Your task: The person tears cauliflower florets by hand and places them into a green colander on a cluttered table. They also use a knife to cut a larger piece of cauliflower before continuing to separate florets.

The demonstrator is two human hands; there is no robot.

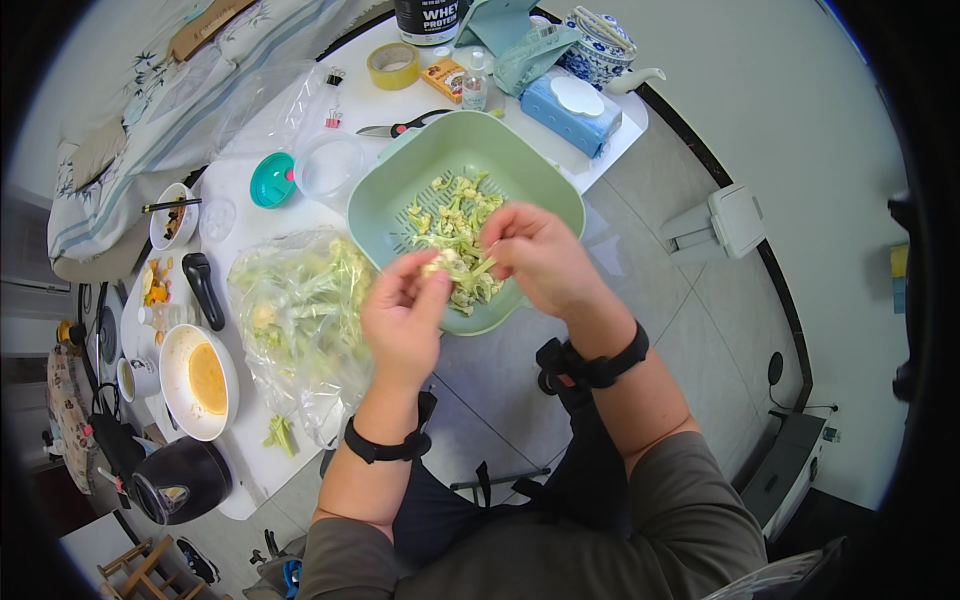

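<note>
Over the near part of a green plastic colander basin [540,161], my left hand [409,304] pinches the head of a cauliflower floret [448,264] between thumb and fingers. My right hand [536,259] grips the pale green stem end of the same piece. Below both hands, small cauliflower pieces [461,214] lie heaped on the basin's slotted bottom. A clear plastic bag [300,300] of more cauliflower rests on the white table, just left of my left hand. A loose cauliflower stem piece [280,435] lies by the table's near edge.
Left on the table are a white bowl [169,360] with yellowish liquid, a black detachable handle [202,289] and a black appliance [184,480]. Scissors [401,127], a tape roll [394,66], a tissue pack [570,112] and a teapot [596,56] stand beyond the basin. The basin's near side overhangs the floor.
</note>
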